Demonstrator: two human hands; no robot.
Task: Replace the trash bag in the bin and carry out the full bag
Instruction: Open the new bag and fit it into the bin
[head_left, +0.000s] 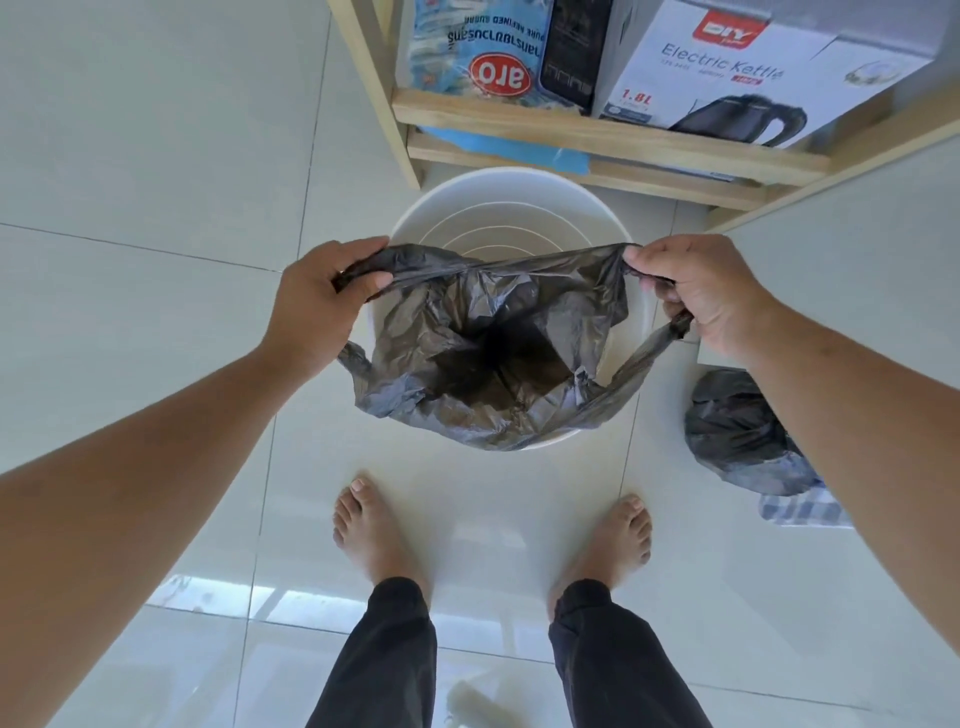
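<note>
Both hands are holding the new bag open right over the white bin. Left hand is pinching the rim at 9 o'clock, right hand at 3, fingers curled tight on the plastic. Bag mouth is stretching side to side, bin sitting straight below, so it's looking like a straight drop. The full bag is waiting on the floor at 4 o'clock, nearer the right hand.

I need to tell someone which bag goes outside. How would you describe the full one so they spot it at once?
Find the white bin under the wooden shelf. The full bag lies on the floor to its right, beside a checked cloth. Unlike the open bag both hands stretch over the bin, it is bulging and closed.
</note>
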